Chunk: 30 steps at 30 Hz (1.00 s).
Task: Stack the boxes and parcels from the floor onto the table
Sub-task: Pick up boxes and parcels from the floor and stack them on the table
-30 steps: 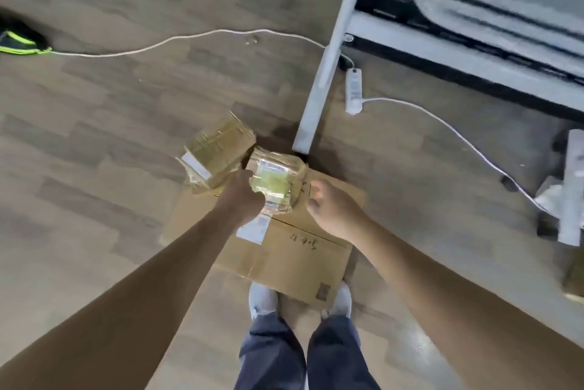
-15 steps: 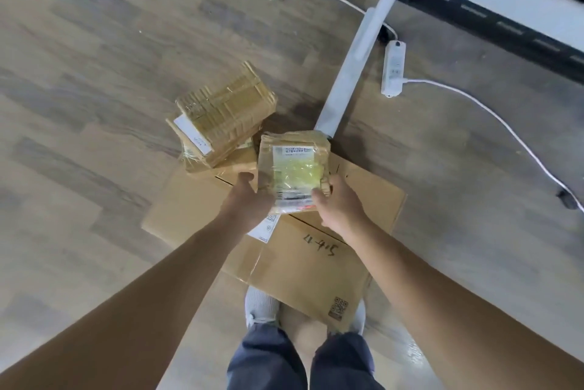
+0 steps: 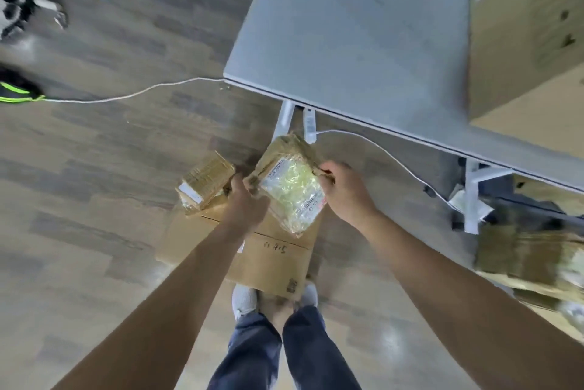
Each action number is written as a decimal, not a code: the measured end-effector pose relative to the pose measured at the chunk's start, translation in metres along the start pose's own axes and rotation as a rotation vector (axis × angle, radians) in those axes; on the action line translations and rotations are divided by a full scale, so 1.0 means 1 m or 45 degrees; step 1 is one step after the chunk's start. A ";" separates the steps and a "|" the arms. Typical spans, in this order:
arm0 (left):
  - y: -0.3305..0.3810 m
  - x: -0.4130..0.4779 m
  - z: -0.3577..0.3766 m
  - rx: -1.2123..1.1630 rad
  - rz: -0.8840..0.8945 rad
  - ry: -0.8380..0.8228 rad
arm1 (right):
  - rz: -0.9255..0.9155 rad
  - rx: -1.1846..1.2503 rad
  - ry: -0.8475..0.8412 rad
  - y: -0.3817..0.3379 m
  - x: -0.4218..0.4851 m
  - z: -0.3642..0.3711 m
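A small parcel [image 3: 289,181] wrapped in tape, with a shiny label face, is held in the air between both hands. My left hand [image 3: 246,205] grips its left edge and my right hand [image 3: 344,192] grips its right edge. Below it on the floor lies a large flat cardboard box [image 3: 268,263] with handwriting on top. A second small taped parcel [image 3: 205,184] rests against that box's far left corner. The grey table [image 3: 363,36] fills the upper right, and a big cardboard box [image 3: 531,42] stands on its right side.
A white table leg [image 3: 284,118] and a white power strip [image 3: 309,124] with its cable lie just beyond the parcel. More taped parcels [image 3: 531,260] sit blurred at the right. Another white cable [image 3: 132,96] crosses the floor at left. My feet stand at the flat box's near edge.
Both hands have lifted the small parcel higher and turned it a little. The view has swung up, so the tabletop and the big box on it have come into sight.
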<state>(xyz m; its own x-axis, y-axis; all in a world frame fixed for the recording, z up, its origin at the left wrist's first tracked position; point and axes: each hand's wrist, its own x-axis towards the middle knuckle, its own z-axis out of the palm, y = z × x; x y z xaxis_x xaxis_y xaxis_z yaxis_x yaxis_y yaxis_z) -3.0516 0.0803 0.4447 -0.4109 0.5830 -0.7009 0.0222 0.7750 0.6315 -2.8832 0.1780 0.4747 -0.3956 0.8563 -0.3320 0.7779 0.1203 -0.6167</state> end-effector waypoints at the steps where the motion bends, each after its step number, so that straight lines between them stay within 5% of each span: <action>1: 0.019 -0.014 -0.009 0.054 0.088 0.033 | -0.024 -0.005 0.018 -0.014 -0.009 -0.021; 8: 0.126 -0.103 -0.051 0.192 0.611 -0.052 | -0.221 -0.185 0.073 -0.085 -0.067 -0.138; 12: 0.175 -0.135 -0.058 0.122 0.613 -0.288 | -0.345 -0.192 0.104 -0.104 -0.093 -0.184; 20: 0.242 -0.196 -0.042 0.134 0.769 -0.361 | -0.532 -0.163 0.276 -0.106 -0.118 -0.274; 30: 0.311 -0.276 0.047 0.266 1.242 0.145 | -0.717 0.154 0.503 -0.031 -0.160 -0.393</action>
<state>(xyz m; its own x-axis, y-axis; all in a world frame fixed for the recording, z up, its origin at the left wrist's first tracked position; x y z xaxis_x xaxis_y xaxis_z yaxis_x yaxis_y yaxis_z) -2.8888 0.1720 0.8189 -0.2125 0.9679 0.1345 0.5507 0.0049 0.8347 -2.6525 0.2352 0.8278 -0.4976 0.8014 0.3318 0.4380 0.5623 -0.7014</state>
